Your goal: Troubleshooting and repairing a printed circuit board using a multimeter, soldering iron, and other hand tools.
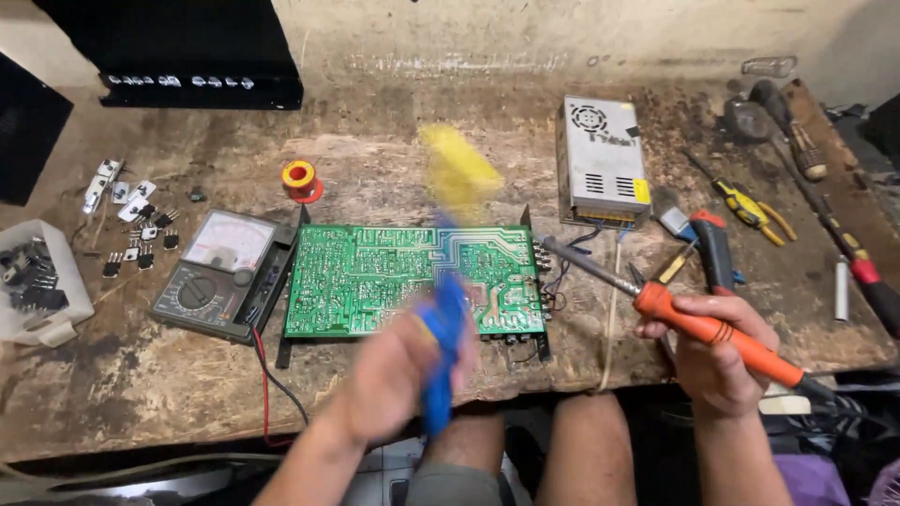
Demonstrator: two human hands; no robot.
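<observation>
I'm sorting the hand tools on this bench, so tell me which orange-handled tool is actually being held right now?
The soldering iron, gripped in the right hand, its metal tip pointing toward the green circuit board. The yellow-handled pliers and the screwdrivers lie loose on the bench.

One green circuit board (pixel 375 278); one analogue multimeter (pixel 217 274); one orange-handled soldering iron (pixel 698 323); one blurred blue-and-yellow tool (pixel 445 309); one solder spool (pixel 300 178); one metal power supply box (pixel 602 159); one yellow-handled pliers (pixel 750 208); two hands, left (pixel 398 375) and right (pixel 717 361).
</observation>
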